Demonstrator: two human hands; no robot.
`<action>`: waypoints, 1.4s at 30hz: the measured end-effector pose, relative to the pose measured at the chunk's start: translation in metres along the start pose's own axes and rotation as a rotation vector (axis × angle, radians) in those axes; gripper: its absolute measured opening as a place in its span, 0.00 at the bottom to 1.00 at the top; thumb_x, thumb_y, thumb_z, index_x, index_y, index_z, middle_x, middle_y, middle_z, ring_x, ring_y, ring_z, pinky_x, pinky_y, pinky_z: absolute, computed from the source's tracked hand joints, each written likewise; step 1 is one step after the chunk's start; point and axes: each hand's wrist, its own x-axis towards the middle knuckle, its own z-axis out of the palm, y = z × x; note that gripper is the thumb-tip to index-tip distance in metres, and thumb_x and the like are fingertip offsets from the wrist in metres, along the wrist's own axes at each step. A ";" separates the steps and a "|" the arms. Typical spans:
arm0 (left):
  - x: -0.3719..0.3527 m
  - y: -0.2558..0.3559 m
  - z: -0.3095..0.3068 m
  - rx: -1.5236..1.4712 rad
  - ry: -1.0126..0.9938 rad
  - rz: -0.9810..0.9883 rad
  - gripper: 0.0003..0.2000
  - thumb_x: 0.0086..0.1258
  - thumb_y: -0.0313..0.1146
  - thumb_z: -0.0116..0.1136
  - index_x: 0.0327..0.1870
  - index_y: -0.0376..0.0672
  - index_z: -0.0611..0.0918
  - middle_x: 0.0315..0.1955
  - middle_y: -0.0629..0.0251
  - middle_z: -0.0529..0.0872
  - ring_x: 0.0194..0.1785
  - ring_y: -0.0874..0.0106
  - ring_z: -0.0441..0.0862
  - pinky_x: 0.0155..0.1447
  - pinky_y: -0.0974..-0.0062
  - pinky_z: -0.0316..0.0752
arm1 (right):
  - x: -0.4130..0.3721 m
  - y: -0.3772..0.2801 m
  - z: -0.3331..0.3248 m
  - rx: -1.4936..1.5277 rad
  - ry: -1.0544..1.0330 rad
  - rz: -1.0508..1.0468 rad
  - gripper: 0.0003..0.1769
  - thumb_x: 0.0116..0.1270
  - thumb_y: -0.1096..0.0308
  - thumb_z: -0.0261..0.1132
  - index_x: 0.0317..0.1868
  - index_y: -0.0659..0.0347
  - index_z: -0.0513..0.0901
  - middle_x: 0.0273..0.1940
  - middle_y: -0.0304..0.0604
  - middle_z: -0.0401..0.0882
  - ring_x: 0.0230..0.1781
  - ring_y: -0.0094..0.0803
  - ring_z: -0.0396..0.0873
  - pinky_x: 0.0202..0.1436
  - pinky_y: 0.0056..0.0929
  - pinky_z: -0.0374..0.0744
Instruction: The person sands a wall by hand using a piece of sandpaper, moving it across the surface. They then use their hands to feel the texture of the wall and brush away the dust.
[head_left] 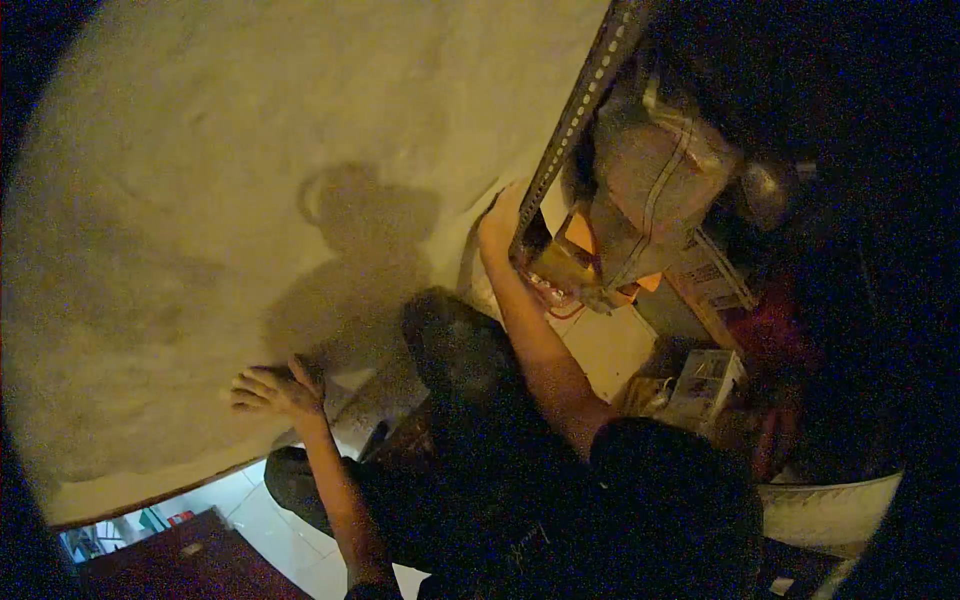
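Note:
My left hand (pixel 278 393) is against the pale wall (pixel 180 250), its fingers spread and nothing held. My right hand (pixel 500 228) is at the lower part of a slotted metal post (pixel 575 110), closed around its edge with the fingertips hidden. Just right of that hand hangs a grey cloth bag (pixel 665 175) with a light trim strip. Below the post lie a small pinkish packet (pixel 548 290) and some orange pieces (pixel 580 235). My dark-clothed knee (pixel 455 340) is between the two arms.
A clear plastic box (pixel 705 385) stands at the right, near a reddish cloth (pixel 770 330). A pale curved rim (pixel 835 500) shows at the lower right. A dark reddish panel (pixel 190 565) and white floor tiles (pixel 295 540) are at the lower left. The right side is very dark.

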 end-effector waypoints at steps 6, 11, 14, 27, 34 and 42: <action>-0.016 -0.005 0.015 -0.004 0.042 -0.027 0.39 0.72 0.53 0.47 0.76 0.38 0.51 0.76 0.49 0.44 0.76 0.36 0.37 0.72 0.32 0.32 | -0.039 -0.022 0.007 -0.038 -0.056 0.093 0.31 0.79 0.58 0.38 0.75 0.70 0.50 0.77 0.56 0.44 0.78 0.47 0.43 0.78 0.34 0.45; -0.008 -0.004 0.011 0.012 0.035 0.019 0.39 0.72 0.53 0.46 0.76 0.38 0.51 0.77 0.49 0.43 0.76 0.36 0.38 0.72 0.32 0.32 | -0.035 -0.015 0.023 -0.032 0.007 0.029 0.32 0.79 0.59 0.39 0.75 0.69 0.47 0.77 0.58 0.45 0.78 0.48 0.44 0.78 0.35 0.46; -0.018 -0.005 0.014 -0.009 0.006 0.002 0.39 0.72 0.53 0.47 0.76 0.38 0.50 0.77 0.51 0.43 0.76 0.37 0.38 0.72 0.32 0.32 | 0.006 -0.009 0.030 0.056 0.044 0.113 0.32 0.78 0.60 0.39 0.75 0.69 0.46 0.77 0.57 0.44 0.78 0.47 0.43 0.78 0.35 0.45; -0.011 -0.003 0.006 0.043 -0.026 -0.044 0.41 0.71 0.56 0.50 0.76 0.40 0.50 0.76 0.47 0.44 0.75 0.33 0.40 0.70 0.29 0.36 | 0.017 -0.004 0.029 0.165 0.003 0.207 0.32 0.77 0.65 0.41 0.75 0.70 0.44 0.77 0.56 0.39 0.78 0.46 0.39 0.78 0.34 0.41; -0.004 0.001 0.009 0.060 0.075 -0.038 0.41 0.71 0.58 0.47 0.74 0.35 0.53 0.74 0.40 0.48 0.75 0.34 0.41 0.73 0.34 0.34 | -0.052 0.012 0.034 -0.026 -0.015 0.000 0.33 0.76 0.67 0.41 0.75 0.70 0.43 0.78 0.56 0.36 0.79 0.46 0.36 0.79 0.34 0.39; -0.011 -0.006 0.006 0.024 -0.001 -0.070 0.41 0.71 0.60 0.46 0.74 0.36 0.56 0.73 0.40 0.52 0.75 0.34 0.43 0.73 0.33 0.36 | -0.002 0.031 0.031 0.084 0.037 0.286 0.33 0.76 0.67 0.42 0.75 0.70 0.43 0.78 0.55 0.34 0.79 0.46 0.35 0.78 0.34 0.38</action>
